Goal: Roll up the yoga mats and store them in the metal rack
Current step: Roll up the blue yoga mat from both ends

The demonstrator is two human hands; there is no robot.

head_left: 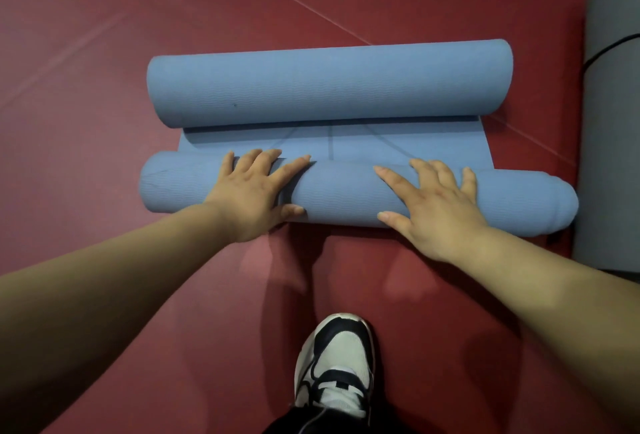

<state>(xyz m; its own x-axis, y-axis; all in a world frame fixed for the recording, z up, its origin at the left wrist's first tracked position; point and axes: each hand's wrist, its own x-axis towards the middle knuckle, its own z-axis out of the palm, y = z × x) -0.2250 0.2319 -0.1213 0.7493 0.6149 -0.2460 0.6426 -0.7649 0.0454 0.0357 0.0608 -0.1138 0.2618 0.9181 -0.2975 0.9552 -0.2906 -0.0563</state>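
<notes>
Closest thing in my feed is a white and black sneaker (334, 364) at the bottom of the view, planted on the dark red floor (104, 53), with a bit of dark trouser leg (311, 423) above it.

Past that, both bare forearms reach forward to the blue yoga mat (329, 139). The left hand (252, 188) and right hand (436, 201) both lie palm down on top of the near roll (339, 194). Fingers are spread and draped over the curve, thumbs on the side facing me. So it's pressing, not pinching or wrapping around.

That roll lies crosswise on the floor, and its right end looks stepped, like the layers slid out a bit. Just beyond it there's a short flat strip of mat with faint lines on it, then a fatter far roll (329, 84) sitting on that strip. Can't tell whether that's the same mat or a second one.

At the right edge there's a grey rolled mat (613, 122) with a black strap (609, 47) around it, just beside the blue one.
</notes>
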